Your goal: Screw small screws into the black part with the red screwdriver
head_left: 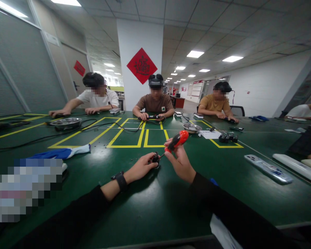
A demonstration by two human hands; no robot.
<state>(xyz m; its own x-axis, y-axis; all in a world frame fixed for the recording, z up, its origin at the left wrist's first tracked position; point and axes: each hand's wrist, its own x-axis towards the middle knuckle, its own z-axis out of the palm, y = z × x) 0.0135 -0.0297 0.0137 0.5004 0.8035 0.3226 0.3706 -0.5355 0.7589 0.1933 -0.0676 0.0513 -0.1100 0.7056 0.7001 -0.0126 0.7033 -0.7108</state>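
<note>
Just above the green table (pixel 134 214), my left hand (pixel 141 168) has its fingers closed around a small black part (pixel 156 159) with a round, metallic-looking top; its exact kind is too small to make out. My right hand (pixel 181 165) grips a red and black screwdriver (pixel 177 140) by the handle. The screwdriver is tilted, its thin shaft pointing down and left to the side of the black part. Fingers hide where the tip meets the part.
A blue and white glove (pixel 60 152) lies to the left. On the right are a phone (pixel 268 168), a white case (pixel 298 167) and several black parts (pixel 228 137). Metal bowls (pixel 193 128) and cables stand farther off. Several co-workers sit across the table.
</note>
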